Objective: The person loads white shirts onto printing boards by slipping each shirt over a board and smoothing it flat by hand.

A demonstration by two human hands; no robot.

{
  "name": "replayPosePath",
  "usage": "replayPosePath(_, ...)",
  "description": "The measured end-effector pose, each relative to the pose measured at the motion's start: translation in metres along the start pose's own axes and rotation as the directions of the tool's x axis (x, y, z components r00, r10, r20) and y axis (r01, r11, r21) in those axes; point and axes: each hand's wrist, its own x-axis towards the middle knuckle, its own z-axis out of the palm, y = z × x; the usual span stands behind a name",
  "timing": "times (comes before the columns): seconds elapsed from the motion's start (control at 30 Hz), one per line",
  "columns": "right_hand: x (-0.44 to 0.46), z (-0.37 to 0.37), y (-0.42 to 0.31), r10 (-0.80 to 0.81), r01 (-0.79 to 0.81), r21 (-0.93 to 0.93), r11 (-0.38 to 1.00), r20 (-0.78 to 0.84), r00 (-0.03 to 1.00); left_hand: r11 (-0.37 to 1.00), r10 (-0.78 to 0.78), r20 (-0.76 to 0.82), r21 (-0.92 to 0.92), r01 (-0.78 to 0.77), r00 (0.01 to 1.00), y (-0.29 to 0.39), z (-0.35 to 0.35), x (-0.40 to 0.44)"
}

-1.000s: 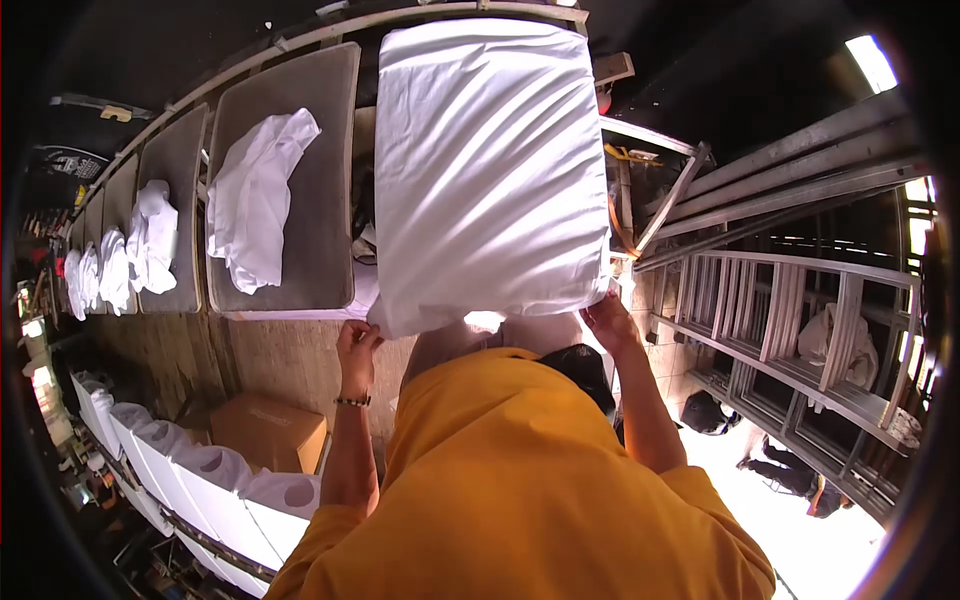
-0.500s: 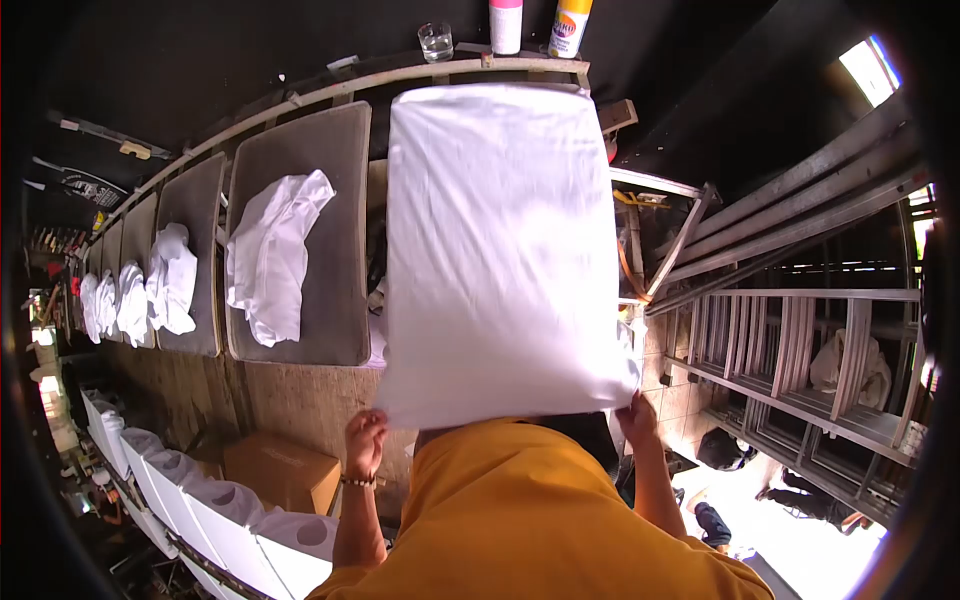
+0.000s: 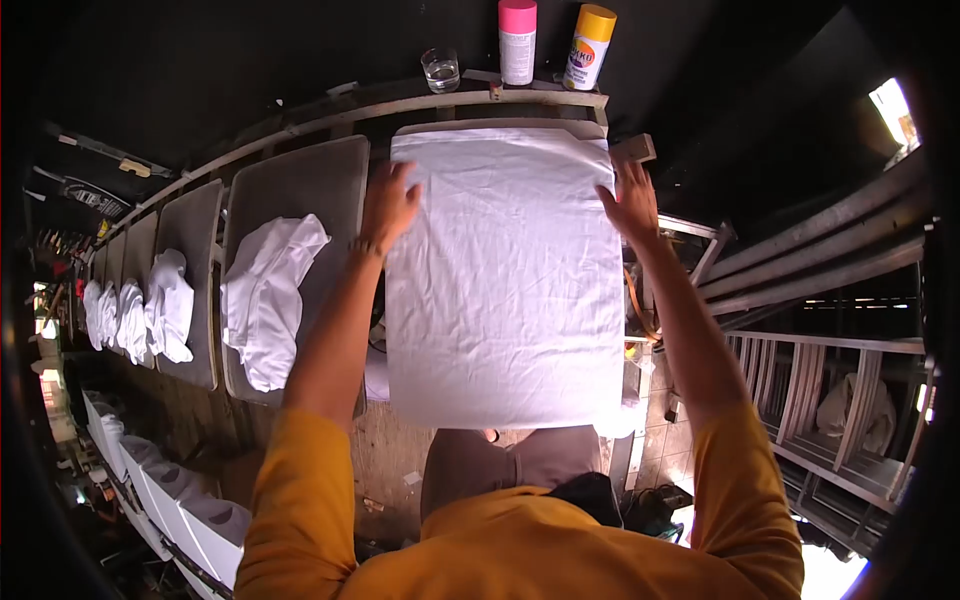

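Observation:
A white cloth [image 3: 505, 290], which looks like part of a shirt, lies wrinkled over a flat board in front of me. A strip of the board's far end [image 3: 470, 127] shows bare beyond it. My left hand [image 3: 393, 205] is at the cloth's far left edge, fingers apart and bent slightly over it. My right hand [image 3: 632, 198] is at the far right edge, fingers spread and thumb towards the cloth. Neither hand visibly grips anything.
Several dark boards [image 3: 340, 190] stretch leftward, with bunched white garments [image 3: 270, 290] on them. Beyond the rail [image 3: 370, 110] stand a water glass [image 3: 440, 72], a pink-capped can [image 3: 517, 45] and a yellow-capped can [image 3: 588, 50]. Metal racks [image 3: 850, 400] stand at right.
Both hands have moved from the cloth's near corners to its far side edges. The cloth has shifted towards me, baring the board's far end; its near edge now ends in front of my lap.

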Motion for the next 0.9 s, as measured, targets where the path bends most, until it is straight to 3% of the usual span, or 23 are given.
replayPosePath(0.07, 0.041, 0.015, -0.005, 0.125, -0.113, -0.111, 0.987, 0.109, 0.986, 0.999, -0.005, 0.116, 0.043, 0.001, 0.993, -0.003, 0.016, 0.051)
replayPosePath(0.13, 0.06, 0.044, 0.003, 0.004, 0.017, -0.173, 0.985, 0.118, 0.993, 0.978, -0.007, 0.147, 0.208, -0.024, 0.989, 0.005, 0.048, 0.074)
replayPosePath(0.17, 0.07, 0.054, 0.009, -0.054, 0.079, -0.204, 0.976, 0.124, 0.991, 0.986, 0.01, 0.203, 0.163, -0.044, 0.979, 0.02, 0.059, 0.086)
replayPosePath(0.27, 0.102, 0.067, 0.021, -0.129, 0.121, 0.042, 0.992, 0.346, 0.929, 0.994, 0.069, 0.287, 0.057, -0.088, 0.956, 0.072, 0.089, 0.107)
replayPosePath(0.3, 0.103, 0.064, 0.021, -0.013, -0.073, 0.209, 0.975, 0.382, 0.924, 0.956, 0.255, 0.047, 0.14, -0.259, 0.966, 0.077, 0.101, 0.103)
replayPosePath(0.4, 0.09, 0.013, 0.028, -0.02, -0.249, 0.454, 0.855, 0.509, 0.86, 0.925, 0.343, 0.463, -0.016, -0.379, 0.817, 0.064, 0.061, 0.123)
replayPosePath(0.43, 0.081, -0.003, 0.03, -0.072, -0.212, 0.416, 0.884, 0.569, 0.819, 0.997, 0.077, 0.681, -0.06, -0.049, 0.728, 0.063, 0.031, 0.121)
replayPosePath(0.47, 0.068, -0.018, 0.032, -0.121, -0.167, 0.382, 0.909, 0.626, 0.771, 0.999, 0.04, 0.71, -0.031, -0.026, 0.703, 0.048, 0.016, 0.108)
replayPosePath(0.5, 0.055, -0.031, 0.03, -0.161, -0.121, 0.349, 0.929, 0.679, 0.717, 0.972, 0.209, 0.646, -0.219, -0.084, 0.734, 0.014, 0.011, 0.087)
replayPosePath(0.53, 0.039, -0.04, 0.024, -0.161, -0.012, 0.261, 0.965, 0.63, 0.76, 0.959, 0.205, 0.659, -0.284, -0.013, 0.724, 0.001, -0.006, 0.07)
replayPosePath(0.57, 0.035, -0.038, 0.029, -0.105, -0.047, 0.187, 0.981, 0.723, 0.683, 0.949, 0.138, 0.654, -0.302, 0.09, 0.744, -0.022, -0.014, 0.055)
replayPosePath(0.6, 0.028, -0.032, 0.039, -0.043, -0.076, 0.108, 0.991, 0.805, 0.592, 0.942, 0.193, 0.56, -0.335, 0.008, 0.806, -0.041, -0.029, 0.041)
replayPosePath(0.63, 0.015, -0.014, 0.069, -0.017, -0.169, 0.165, 0.972, 0.762, 0.648, 0.955, 0.01, 0.645, -0.234, 0.185, 0.764, -0.051, -0.044, 0.029)
replayPosePath(0.67, 0.011, -0.014, 0.081, -0.049, -0.15, 0.216, 0.965, 0.707, 0.705, 0.983, 0.022, 0.649, -0.154, 0.103, 0.761, -0.078, -0.05, 0.018)
replayPosePath(0.7, 0.008, -0.014, 0.091, -0.08, -0.125, 0.264, 0.956, 0.648, 0.757, 0.901, -0.049, 0.698, -0.278, 0.333, 0.715, -0.084, -0.057, 0.006)
replayPosePath(0.73, 0.009, -0.017, 0.093, 0.093, -0.613, 0.515, 0.599, 0.715, 0.692, 0.916, -0.065, 0.759, -0.212, 0.34, 0.648, -0.092, -0.058, 0.007)
replayPosePath(0.77, 0.015, -0.013, 0.096, 0.025, -0.546, 0.647, 0.533, 0.633, 0.774, 0.97, -0.18, 0.717, 0.015, 0.243, 0.673, -0.101, -0.055, 0.017)
replayPosePath(0.8, 0.02, -0.015, 0.091, 0.019, -0.616, 0.699, 0.363, 0.656, 0.755, 0.959, -0.272, 0.652, 0.247, 0.141, 0.708, -0.107, -0.053, 0.025)
replayPosePath(0.83, 0.025, -0.016, 0.09, -0.019, -0.594, 0.663, 0.455, 0.674, 0.739, 0.948, -0.199, 0.637, -0.067, 0.311, 0.745, -0.102, -0.062, 0.031)
replayPosePath(0.87, 0.029, -0.019, 0.087, -0.056, -0.562, 0.624, 0.543, 0.694, 0.717, 0.817, -0.151, 0.596, -0.374, 0.439, 0.789, -0.097, -0.073, 0.035)
replayPosePath(0.9, 0.025, -0.028, 0.072, -0.096, -0.479, 0.568, 0.669, 0.705, 0.703, 0.856, -0.151, 0.469, -0.379, 0.353, 0.87, -0.082, -0.073, 0.027)
